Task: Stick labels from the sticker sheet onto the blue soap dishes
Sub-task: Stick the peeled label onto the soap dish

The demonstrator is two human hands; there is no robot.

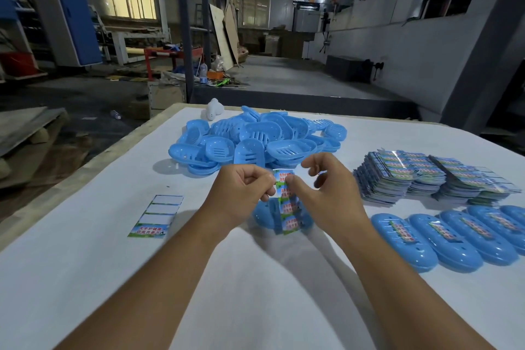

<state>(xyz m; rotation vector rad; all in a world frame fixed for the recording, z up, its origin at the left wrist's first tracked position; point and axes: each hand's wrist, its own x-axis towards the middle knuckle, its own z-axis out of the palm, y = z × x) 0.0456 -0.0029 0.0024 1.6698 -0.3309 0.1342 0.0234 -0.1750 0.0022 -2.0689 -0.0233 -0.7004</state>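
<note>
Two bare forearms reach in from the near edge of the white bench. Above its middle, the left hand pinches the left edge of a sticker sheet between thumb and curled fingers. The right hand pinches a label at the top of the same sheet with thumb and forefinger, its other fingers loosely curled above. The sheet hangs upright between the hands, its lower end in front of a blue soap dish that lies bottom-up on the bench just beyond the wrists.

Toward the left edge lies a used sheet, flat, with three blank white spaces and one label left at its near end. By the right edge, a row of labelled dishes lies bottom-up, side by side and touching, each with a coloured label along its back. Just beyond that row stand stacks of sheets, several piles close together.

Farther back, near the far edge, a loose heap of dishes lies tumbled at all angles. A small white object sits at the far edge behind the heap; what it is cannot be told.
</note>
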